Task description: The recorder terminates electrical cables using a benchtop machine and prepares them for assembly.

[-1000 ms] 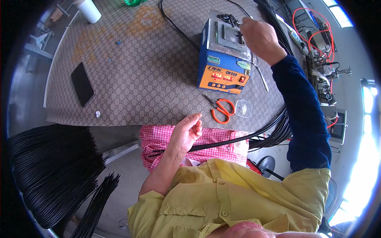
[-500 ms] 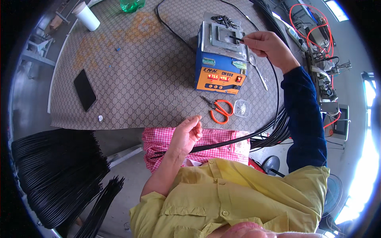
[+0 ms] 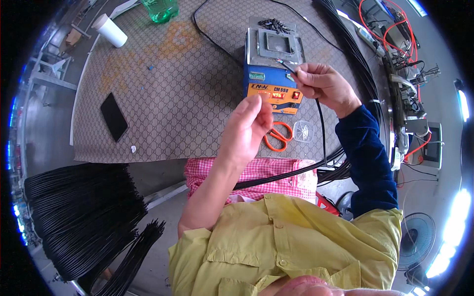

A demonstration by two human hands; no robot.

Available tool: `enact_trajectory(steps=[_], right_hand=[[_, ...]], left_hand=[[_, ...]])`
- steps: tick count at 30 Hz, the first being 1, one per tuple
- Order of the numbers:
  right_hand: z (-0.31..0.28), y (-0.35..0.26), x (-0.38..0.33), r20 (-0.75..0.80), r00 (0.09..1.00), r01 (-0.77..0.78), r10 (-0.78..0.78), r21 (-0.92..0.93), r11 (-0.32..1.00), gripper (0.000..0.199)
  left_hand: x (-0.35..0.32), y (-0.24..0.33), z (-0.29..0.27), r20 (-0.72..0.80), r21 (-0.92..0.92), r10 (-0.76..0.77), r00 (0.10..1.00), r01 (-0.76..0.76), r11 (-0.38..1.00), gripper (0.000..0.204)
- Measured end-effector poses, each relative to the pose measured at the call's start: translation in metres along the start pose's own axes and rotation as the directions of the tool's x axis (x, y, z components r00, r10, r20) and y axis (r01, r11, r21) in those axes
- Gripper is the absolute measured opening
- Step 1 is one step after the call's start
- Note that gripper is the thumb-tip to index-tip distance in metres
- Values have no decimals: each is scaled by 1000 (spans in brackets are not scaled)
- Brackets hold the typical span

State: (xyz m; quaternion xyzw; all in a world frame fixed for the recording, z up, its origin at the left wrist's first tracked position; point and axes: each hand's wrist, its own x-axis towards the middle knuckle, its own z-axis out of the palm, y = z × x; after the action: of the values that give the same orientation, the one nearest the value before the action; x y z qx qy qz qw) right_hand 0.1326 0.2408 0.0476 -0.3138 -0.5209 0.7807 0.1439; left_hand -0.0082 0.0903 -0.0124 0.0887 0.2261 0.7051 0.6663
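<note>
A thin black cable (image 3: 288,67) is pinched in my right hand (image 3: 327,86), its stripped tip showing fine coloured wire ends. That tip is over the front edge of a blue solder pot (image 3: 253,85) with an orange panel, short of the square metal well (image 3: 278,43) on top. The cable's tail hangs below the hand toward my lap. My left hand (image 3: 244,130) is raised before the panel, fingers curled and thumb near the index finger, with nothing visible in it. Below it lie orange-handled cutters (image 3: 274,149), partly hidden, next to a small clear plastic box (image 3: 303,132).
Dark scraps (image 3: 274,25) lie behind the well. On the patterned table cover are a black phone (image 3: 114,117), a white cup (image 3: 111,32) and a green bottle (image 3: 162,10). Black cable bundles (image 3: 81,212) hang at the left; another (image 3: 345,42) runs along the right.
My right hand has drawn the cable tip back from the well toward me, over the pot's front edge. My left hand has risen from the table edge to the front of the panel.
</note>
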Motion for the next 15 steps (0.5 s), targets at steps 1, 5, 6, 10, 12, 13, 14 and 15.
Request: enact_trajectory(steps=[1,5,6,10,12,13,14,15], right_hand=[[5,1,-2,-16,1000,1,-2,-5,1000,15],[4,6,-4,39,999,15,-17,47,999,14],[5,6,-5,23,999,30,-31,47,998,13],[8,11,-9,-49,988,148,-148,-3,989,11],[8,15,-9,-37,980,196,-198,-36,980,11],[7,17,-10,-33,975,218,-220,-50,975,10],[7,19,-11,-24,973,227,-228,-54,972,10],[7,20,-12,-15,971,236,-237,-58,970,10]], left_hand=[[5,1,5,20,-10,13,1000,-13,1000,23],[11,4,18,21,-3,29,999,-29,1000,23],[11,4,19,26,6,34,999,-35,999,23],[10,3,20,22,28,41,999,-42,999,22],[8,3,19,14,25,44,999,-44,999,22],[8,4,19,15,25,46,999,-47,999,22],[8,4,19,16,25,49,999,-49,998,22],[8,5,19,17,25,51,999,-51,998,22]])
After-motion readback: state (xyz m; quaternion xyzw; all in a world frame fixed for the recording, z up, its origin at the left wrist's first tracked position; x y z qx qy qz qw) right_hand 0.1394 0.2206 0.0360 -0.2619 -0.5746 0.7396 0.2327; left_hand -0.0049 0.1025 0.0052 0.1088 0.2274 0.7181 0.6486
